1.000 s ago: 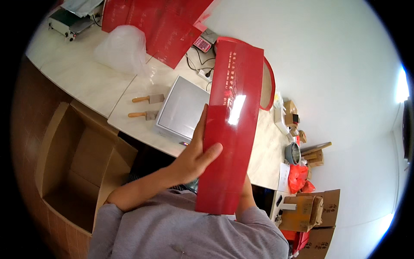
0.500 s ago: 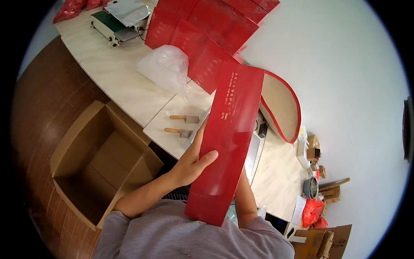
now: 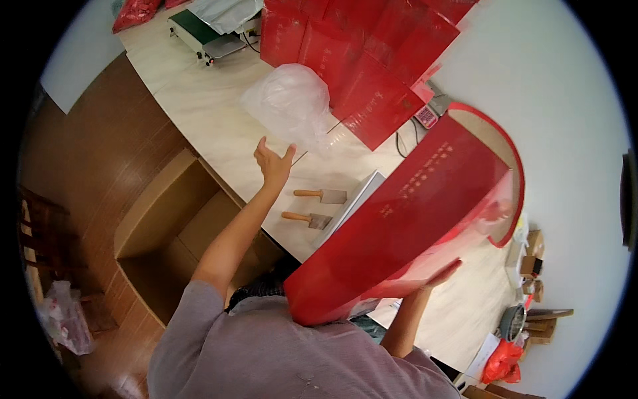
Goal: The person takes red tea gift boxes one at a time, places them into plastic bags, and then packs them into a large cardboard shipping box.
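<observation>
- You wear a grey short-sleeved shirt, loose at the shoulders.
- Your forearms are bare; left hand (image 3: 272,163) and right hand (image 3: 440,274) seem ungloved.

Right hand (image 3: 444,271) mostly hidden behind the long red box (image 3: 405,226), only fingertips showing, grey tray (image 3: 352,206) largely covered by that box, stacked red packages (image 3: 359,60) cut off at top edge, small items at far right of worktop (image 3: 199,126) too small to identify.
</observation>
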Demonstrator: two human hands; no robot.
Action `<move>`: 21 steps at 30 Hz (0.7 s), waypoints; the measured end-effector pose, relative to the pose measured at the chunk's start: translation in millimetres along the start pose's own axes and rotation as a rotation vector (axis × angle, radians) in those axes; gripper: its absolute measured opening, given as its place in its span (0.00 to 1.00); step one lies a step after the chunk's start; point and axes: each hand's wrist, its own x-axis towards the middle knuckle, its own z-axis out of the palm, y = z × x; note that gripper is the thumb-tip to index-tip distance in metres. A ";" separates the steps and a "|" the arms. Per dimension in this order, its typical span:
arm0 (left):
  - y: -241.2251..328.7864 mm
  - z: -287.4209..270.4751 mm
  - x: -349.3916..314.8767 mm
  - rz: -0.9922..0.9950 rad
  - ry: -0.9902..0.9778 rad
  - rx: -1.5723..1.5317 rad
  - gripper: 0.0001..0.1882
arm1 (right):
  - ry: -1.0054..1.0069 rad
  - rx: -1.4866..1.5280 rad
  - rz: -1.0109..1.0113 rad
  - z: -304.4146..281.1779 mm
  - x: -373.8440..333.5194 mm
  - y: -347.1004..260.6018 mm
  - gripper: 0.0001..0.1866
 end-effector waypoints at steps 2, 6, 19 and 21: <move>8.4 25.2 24.1 -0.007 0.076 -0.022 0.22 | 0.086 -0.323 -0.161 20.9 17.2 -10.9 0.34; 27.0 80.0 90.1 0.219 -0.590 0.237 0.18 | -0.044 -0.269 -0.048 12.7 39.7 -17.4 0.37; -49.4 136.7 105.7 0.222 -0.812 0.862 0.14 | 0.367 -0.349 -0.151 -14.2 60.4 -17.3 0.37; -26.4 129.4 105.8 0.308 -0.781 0.850 0.13 | 0.460 -0.557 -0.245 -42.2 49.5 -21.8 0.36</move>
